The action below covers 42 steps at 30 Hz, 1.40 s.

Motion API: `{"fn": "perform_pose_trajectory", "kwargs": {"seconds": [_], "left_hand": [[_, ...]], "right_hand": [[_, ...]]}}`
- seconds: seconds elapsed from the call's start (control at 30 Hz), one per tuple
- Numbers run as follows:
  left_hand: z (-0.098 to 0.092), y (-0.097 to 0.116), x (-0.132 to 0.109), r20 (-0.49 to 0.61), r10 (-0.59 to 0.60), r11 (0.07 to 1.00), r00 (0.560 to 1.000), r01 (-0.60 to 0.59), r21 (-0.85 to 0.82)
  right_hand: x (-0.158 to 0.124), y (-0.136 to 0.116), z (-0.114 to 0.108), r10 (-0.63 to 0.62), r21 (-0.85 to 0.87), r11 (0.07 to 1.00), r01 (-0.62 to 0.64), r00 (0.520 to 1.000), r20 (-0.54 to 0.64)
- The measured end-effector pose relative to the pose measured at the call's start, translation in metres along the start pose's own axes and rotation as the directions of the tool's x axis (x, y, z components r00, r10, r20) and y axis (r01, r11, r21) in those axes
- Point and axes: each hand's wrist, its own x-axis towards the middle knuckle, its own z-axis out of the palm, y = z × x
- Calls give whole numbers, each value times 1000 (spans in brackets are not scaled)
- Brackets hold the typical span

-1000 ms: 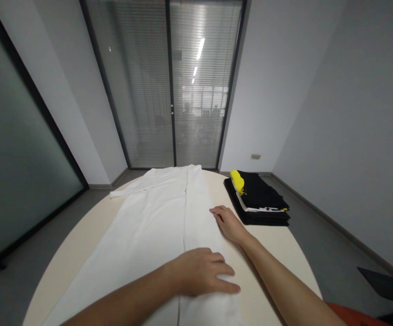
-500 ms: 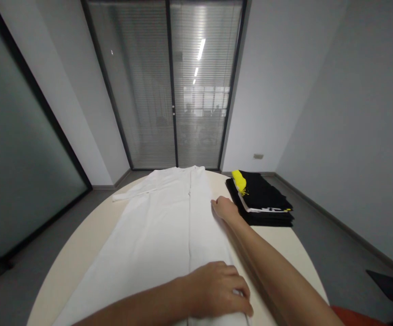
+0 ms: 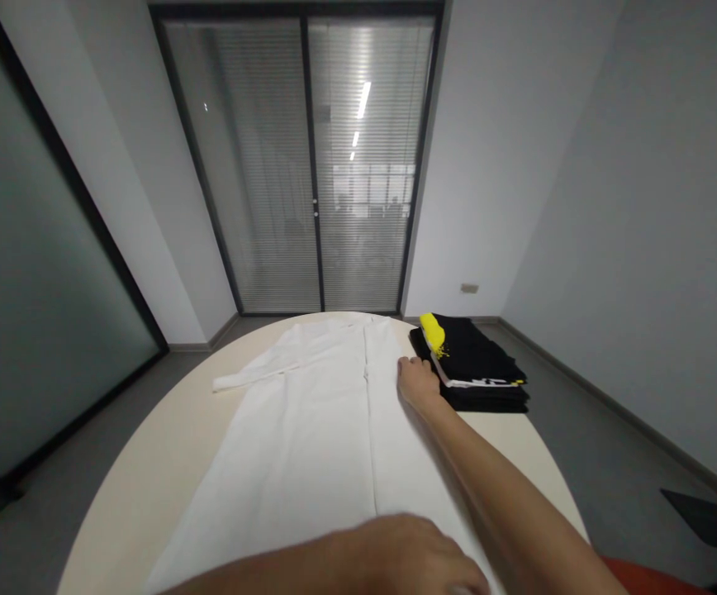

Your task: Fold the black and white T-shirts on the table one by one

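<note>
A long white garment [image 3: 309, 446] lies flat down the middle of a round beige table [image 3: 166, 446], one sleeve [image 3: 259, 370] stretched out to the far left. My right hand [image 3: 417, 382] rests on the garment's far right edge with its fingers stretched forward and flat, holding nothing. My left hand [image 3: 414, 554] lies on the near right part of the garment at the bottom of the picture. Its fingers are cut off by the frame edge and blurred.
A stack of folded black clothes [image 3: 476, 368] with a yellow patch [image 3: 433, 332] on top sits at the table's far right, just beyond my right hand. Glass doors with blinds [image 3: 315, 182] stand behind the table. Something red-orange [image 3: 643, 578] shows at the bottom right.
My right hand has slid further away along the garment's right edge. My left hand has drawn back toward me, now partly out of the picture. The view has shifted slightly.
</note>
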Motion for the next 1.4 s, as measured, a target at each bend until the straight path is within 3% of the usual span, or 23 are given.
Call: {"fn": "perform_pose_trajectory", "kwargs": {"seconds": [0.07,0.13,0.23,0.27,0.33,0.47,0.67,0.8,0.87,1.0,1.1,1.23,1.4], "left_hand": [[-25,-14,-22,-32,-128,988,991,130,79],[-45,-27,-43,-86,-292,950,953,299,87],[-55,-39,-64,-95,-591,799,801,598,68],[-55,-40,-67,-81,-651,753,755,656,57],[-51,-39,-68,-54,-708,703,704,710,36],[-46,-33,-61,-31,-735,678,678,735,16],[-34,-26,-53,-92,-719,694,689,719,-32],[-30,-35,-58,-135,-731,679,669,732,-45],[-35,-51,-69,-198,-782,607,591,794,-28],[-62,-93,-113,-355,-877,324,325,944,65],[-80,-116,-156,-430,-884,140,182,982,127],[-86,-132,-202,-485,-866,81,118,992,97],[-93,-153,-243,-522,-853,65,11,994,-86]], "right_hand": [[2,-5,3,-21,14,1000,22,1000,-19],[6,-13,7,-64,46,997,66,997,-40],[13,-29,14,-138,91,986,142,989,-56],[14,-34,18,-145,100,984,150,988,-56],[13,-41,24,-137,126,982,142,989,-51],[5,-43,33,-118,176,977,121,993,-29],[-4,-28,33,-137,162,977,136,991,-4],[-5,-26,30,-144,134,981,142,990,0],[-3,-31,27,-125,132,984,123,992,2],[3,-51,23,-42,150,988,43,999,-6],[4,-65,26,40,149,988,-32,998,-50],[2,-71,34,42,119,993,-22,985,-167],[4,-64,36,25,158,987,-2,990,-141]]}}
